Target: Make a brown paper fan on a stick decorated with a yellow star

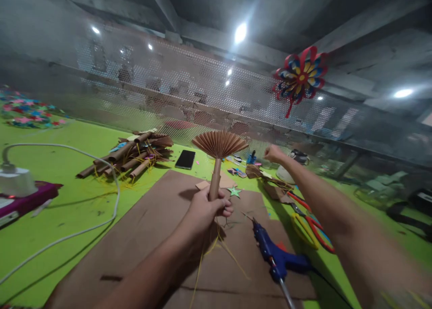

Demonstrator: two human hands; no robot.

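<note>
one upright fan [220, 143], one glue gun [274, 251], one black phone [185, 159], one flower ornament [301, 77].

The person's bare left hand [205, 206] adjoins a bare, smooth-contoured left forearm [158, 259] tapering toward the wrist, and the bare right hand [274, 154] adjoins a blurred, likewise tapering right forearm [330, 210], with an indistinct yellow-streaked patch [401, 299], possibly clothing, at its near right end.

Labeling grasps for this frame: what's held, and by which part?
Left hand: the brown pleated fan, by the lower part of its rolled handle. Right hand: too small and blurred to tell whether it holds anything.
</note>
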